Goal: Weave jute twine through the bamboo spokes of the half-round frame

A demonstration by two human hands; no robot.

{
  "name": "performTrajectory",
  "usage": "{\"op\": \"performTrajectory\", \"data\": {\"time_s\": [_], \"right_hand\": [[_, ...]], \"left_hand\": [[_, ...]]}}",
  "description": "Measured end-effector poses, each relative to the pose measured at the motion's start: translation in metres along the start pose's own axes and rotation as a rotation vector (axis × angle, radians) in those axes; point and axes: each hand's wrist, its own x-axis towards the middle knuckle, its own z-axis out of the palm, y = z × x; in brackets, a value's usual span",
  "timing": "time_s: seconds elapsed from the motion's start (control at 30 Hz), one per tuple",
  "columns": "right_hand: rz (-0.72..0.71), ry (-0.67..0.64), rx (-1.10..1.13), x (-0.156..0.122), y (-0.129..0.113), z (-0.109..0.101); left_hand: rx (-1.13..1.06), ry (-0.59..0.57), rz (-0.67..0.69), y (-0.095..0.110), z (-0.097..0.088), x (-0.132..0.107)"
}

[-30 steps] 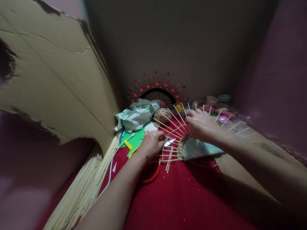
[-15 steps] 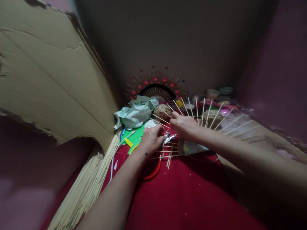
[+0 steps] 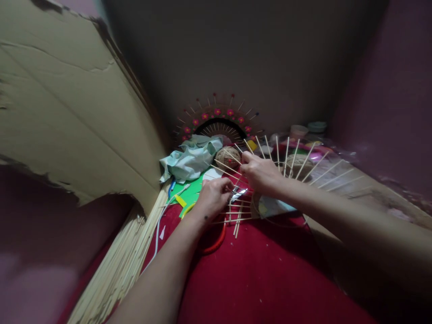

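Note:
Thin wooden sticks fan out in a half circle around a rounded base, partly covered by my right arm. My right hand is closed at the upper left of the fan, its fingers pinched around one stick. Lower and to the left, my left hand is closed among the left-side sticks, thumb and fingertips together; what they hold is too small to make out. A thin strand of twine loops below my right forearm. A few loose sticks lie crosswise under the left part of the fan.
A ball of twine and crumpled pale cloth lie behind the hands. A flowered, half-round stick piece leans on the wall. Bundled sticks and torn cardboard stand left. Orange-handled scissors lie on the red cloth.
My right hand has shifted slightly, its fingers now lower and more curled at the stick. The left hand stays in nearly the same place, its fingertips drawn a little closer together.

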Motion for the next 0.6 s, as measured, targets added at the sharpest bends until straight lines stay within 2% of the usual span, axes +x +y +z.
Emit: {"op": "performTrajectory", "data": {"time_s": [0.2,0.37,0.5,0.6], "right_hand": [[0.003,0.058,-0.003,-0.001,0.0,0.007],[0.041,0.132,0.031,-0.002,-0.001,0.011],[0.091,0.17,0.062,-0.003,-0.002,0.014],[0.118,0.223,0.078,-0.003,-0.003,0.017]], "left_hand": [[0.05,0.025,-0.025,0.002,0.002,0.0],[0.079,0.125,0.063,0.0,0.0,0.001],[0.142,0.21,0.027,-0.003,-0.003,0.007],[0.252,0.265,0.054,-0.008,0.0,0.015]]}}
